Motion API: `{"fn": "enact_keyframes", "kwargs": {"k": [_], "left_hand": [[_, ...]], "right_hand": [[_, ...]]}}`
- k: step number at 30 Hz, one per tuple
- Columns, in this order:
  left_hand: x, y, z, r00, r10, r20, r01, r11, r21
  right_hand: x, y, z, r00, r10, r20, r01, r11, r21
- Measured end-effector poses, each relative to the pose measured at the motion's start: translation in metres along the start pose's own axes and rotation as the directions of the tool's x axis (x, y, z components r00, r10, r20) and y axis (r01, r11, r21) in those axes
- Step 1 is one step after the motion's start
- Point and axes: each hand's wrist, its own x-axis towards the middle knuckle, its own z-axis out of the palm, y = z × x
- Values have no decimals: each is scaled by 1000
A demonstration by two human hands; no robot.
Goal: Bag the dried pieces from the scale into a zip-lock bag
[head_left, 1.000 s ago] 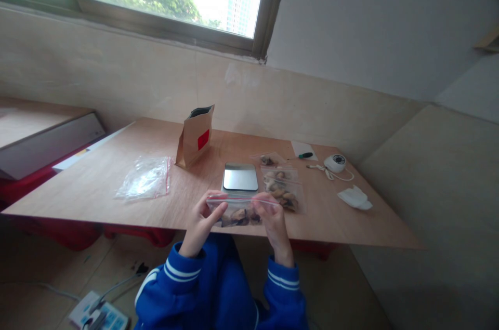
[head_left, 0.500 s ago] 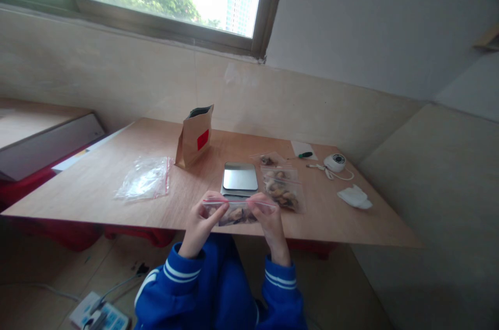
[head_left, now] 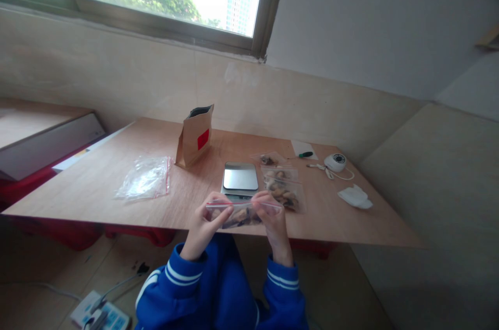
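Between my two hands is a clear zip bag (head_left: pixel 239 215) with a red seal strip and brownish dried pieces inside, possibly dried mushrooms. My left hand (head_left: pixel 208 218) pinches the strip near its left end, thumb in front. Toward the other end, my right hand (head_left: pixel 268 211) pinches the same strip. The bag is at the table's front edge, just in front of a kitchen scale (head_left: pixel 240 176) with a shiny square plate; the bag and hands partly cover the scale's display. Right of the scale lie filled zip bags (head_left: pixel 284 195), and a smaller one (head_left: pixel 267 159) is behind them.
A brown paper pouch (head_left: pixel 195 137) with a red label stands open at the back. Flat clear bags (head_left: pixel 144 178) lie on the left. A screwdriver (head_left: pixel 305 155), a white dome camera (head_left: pixel 335 162) with its cable and a crumpled white tissue (head_left: pixel 354 197) are on the right.
Both hands and the held bag have shifted slightly to the right. My right hand has slid a little along the seal strip. The other things stay where they were.
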Motion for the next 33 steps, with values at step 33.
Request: {"fn": "enact_keyframes", "kwargs": {"k": [33], "left_hand": [[0, 5, -8, 999, 52, 17, -54, 993, 101]], "right_hand": [[-1, -12, 19, 995, 80, 64, -81, 997, 5]]}}
